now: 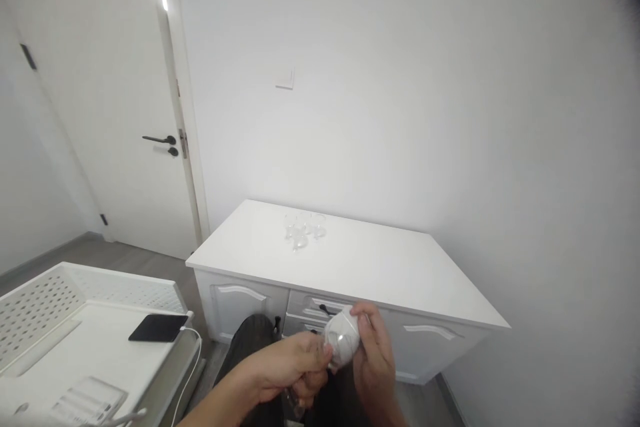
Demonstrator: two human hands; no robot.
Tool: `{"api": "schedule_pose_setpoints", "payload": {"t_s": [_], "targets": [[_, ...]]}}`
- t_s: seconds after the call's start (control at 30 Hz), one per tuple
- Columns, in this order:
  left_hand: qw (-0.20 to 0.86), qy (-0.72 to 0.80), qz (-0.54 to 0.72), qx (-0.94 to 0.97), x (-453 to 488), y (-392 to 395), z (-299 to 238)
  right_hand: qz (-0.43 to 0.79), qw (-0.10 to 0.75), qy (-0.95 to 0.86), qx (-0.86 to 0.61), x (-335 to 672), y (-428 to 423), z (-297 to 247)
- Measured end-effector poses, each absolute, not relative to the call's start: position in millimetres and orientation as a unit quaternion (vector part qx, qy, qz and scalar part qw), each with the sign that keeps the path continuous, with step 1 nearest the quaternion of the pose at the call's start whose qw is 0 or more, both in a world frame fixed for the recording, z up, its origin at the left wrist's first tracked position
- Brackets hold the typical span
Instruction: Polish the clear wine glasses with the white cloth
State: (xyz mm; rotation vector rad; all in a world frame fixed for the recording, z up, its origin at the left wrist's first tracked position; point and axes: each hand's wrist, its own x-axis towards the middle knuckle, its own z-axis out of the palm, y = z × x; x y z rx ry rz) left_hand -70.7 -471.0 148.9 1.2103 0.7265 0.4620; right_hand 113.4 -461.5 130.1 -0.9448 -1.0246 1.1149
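In front of my knees I hold a clear stemmed glass (pixel 343 341), tilted, its bowl up and to the right. My left hand (pixel 305 363) is closed round its stem, and the clear foot shows below the fingers. My right hand (pixel 373 347) is closed at the rim, pressing a white cloth (pixel 350 319) against the bowl. The cloth seems to be partly inside the bowl; its exact extent is hidden by the fingers. Several clear stemmed glasses (pixel 304 228) stand in a group on the white cabinet (pixel 390 267) ahead.
A white cart with perforated sides (pixel 120 285) is at my left, bearing a black phone (pixel 158 327) with a white cable (pixel 193 367). Behind it, a white door (pixel 100 93) meets the wall. The cabinet's black handles (pixel 326 309) face my legs.
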Motion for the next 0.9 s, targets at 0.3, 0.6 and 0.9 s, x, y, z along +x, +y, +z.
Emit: {"api": "schedule_pose_setpoints", "payload": {"t_s": [0.3,0.6,0.9], "targets": [[0.228,0.605,0.079,0.759,-58,-486,151,0.334,0.496,-0.566,-0.568,105,-472,134],[0.704,0.352,0.193,0.585,-86,-497,160,0.396,0.469,-0.698,-0.369,152,-477,139],[0.579,0.435,0.353,0.593,-89,-494,150,0.448,0.666,-0.404,-0.439,155,-426,166]]}}
